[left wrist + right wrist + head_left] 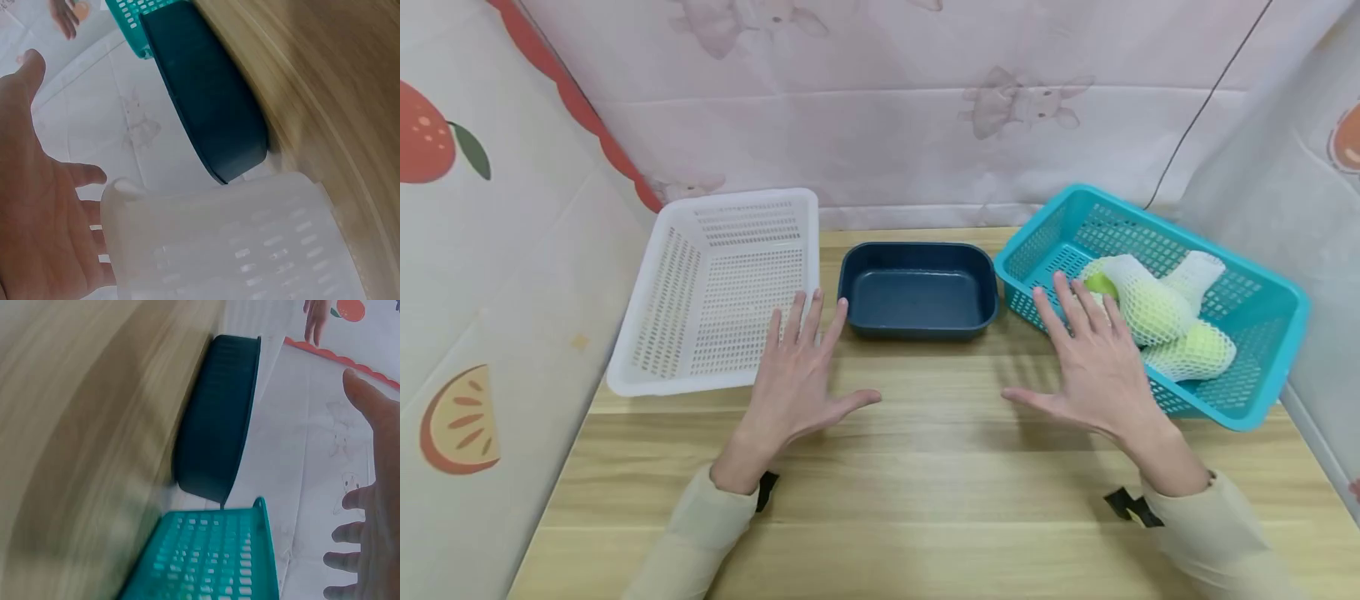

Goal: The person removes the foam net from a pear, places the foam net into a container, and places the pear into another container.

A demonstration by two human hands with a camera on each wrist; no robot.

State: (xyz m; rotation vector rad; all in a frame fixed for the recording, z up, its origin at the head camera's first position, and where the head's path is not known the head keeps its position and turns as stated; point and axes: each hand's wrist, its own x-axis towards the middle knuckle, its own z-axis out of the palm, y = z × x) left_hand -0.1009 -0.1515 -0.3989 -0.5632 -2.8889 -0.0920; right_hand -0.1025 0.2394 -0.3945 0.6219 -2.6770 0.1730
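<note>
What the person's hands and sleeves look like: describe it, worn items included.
The left hand and right hand are bare, with no gloves or rings showing. The left sleeve and right sleeve are pale beige, ending near the wrists. A small black piece shows beside each; what it is cannot be told.

The surface (932, 475) was pale, streaked wood. Behind it hung a pinkish back cloth (880, 158) with faint printed rabbits (1026, 104) and a thin dark line (1210, 92) slanting down its right part. The left cloth (550, 292) showed a red fruit (426, 137), its leaf (471, 150) green, above a slice (463, 421).
</note>
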